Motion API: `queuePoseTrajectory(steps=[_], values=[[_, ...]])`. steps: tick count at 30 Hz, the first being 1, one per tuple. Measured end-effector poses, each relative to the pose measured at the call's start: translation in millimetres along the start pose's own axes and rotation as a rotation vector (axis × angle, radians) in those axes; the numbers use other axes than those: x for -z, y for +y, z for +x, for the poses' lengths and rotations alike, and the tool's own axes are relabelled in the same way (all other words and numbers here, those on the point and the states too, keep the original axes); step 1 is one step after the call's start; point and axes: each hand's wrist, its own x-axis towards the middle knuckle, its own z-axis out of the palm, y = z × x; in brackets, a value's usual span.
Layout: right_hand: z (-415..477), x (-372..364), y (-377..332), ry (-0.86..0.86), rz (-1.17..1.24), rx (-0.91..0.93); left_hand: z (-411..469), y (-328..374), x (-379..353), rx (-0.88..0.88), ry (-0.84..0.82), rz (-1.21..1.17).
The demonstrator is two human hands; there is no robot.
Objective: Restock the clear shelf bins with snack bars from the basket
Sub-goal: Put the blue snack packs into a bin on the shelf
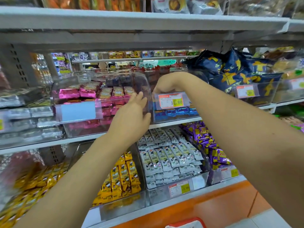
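My left hand [136, 109] lies flat, fingers released, against the side wall of the clear bin [145, 84]. My right hand [166, 85] dips into that bin above the blue snack bars [174, 111]. I cannot tell what its fingers grasp. The red basket [185, 224] sits below.

Clear bin [164, 120] on middle shelf [177, 123], low layer of blue-wrapped snack bars [174, 111] inside; red basket rim [185, 223] below.

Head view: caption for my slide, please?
Left hand rests on the clear bin of blue bars; right hand reaches over its rim.
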Motion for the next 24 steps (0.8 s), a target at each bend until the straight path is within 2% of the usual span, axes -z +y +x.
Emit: queuePoseTrajectory(steps=[2,4,7,9,11,13,15,17,19,22,24], values=[[-9.7,-0.9,-2.1,0.043,-0.03,0.025,-3.6,-1.1,0.4,-0.007,-0.023,-0.057],[-19.6,-4.9,-3.8,0.166,0.0,0.066,-12.9,2.2,1.2,-0.015,0.0,-0.132],[-40.8,-20.0,-4.1,0.464,0.133,0.171,-40.7,0.8,-2.7,0.0,0.138,-0.259],[-64.9,-37.7,-2.5,0.708,0.092,0.256,-66.2,-4.9,-12.1,0.006,0.204,-0.32],[-94.6,-61.7,1.6,0.839,0.026,0.292,-94.3,-15.6,-27.9,0.009,0.199,-0.314],[-123.2,-90.7,7.0,0.753,0.063,0.284,-125.0,-27.9,-49.1,0.052,0.124,-0.296],[-139.1,-130.0,15.1,0.514,0.099,0.274,-157.7,-40.9,-75.2,0.108,0.023,-0.287],[-147.3,-184.5,27.8,0.252,0.042,0.213,-195.7,-54.6,-105.8,0.203,-0.13,-0.262],[-152.5,-245.6,48.2,0.012,0.085,0.138,-232.3,-70.1,-134.8,0.295,-0.285,-0.263],[-166.8,-344.3,80.8,-0.221,0.106,0.085,-285.5,-97.7,-171.5,0.422,-0.482,-0.179],[-174.8,-408.5,97.6,-0.315,0.146,0.04,-316.0,-118.3,-189.3,0.514,-0.578,-0.075]])
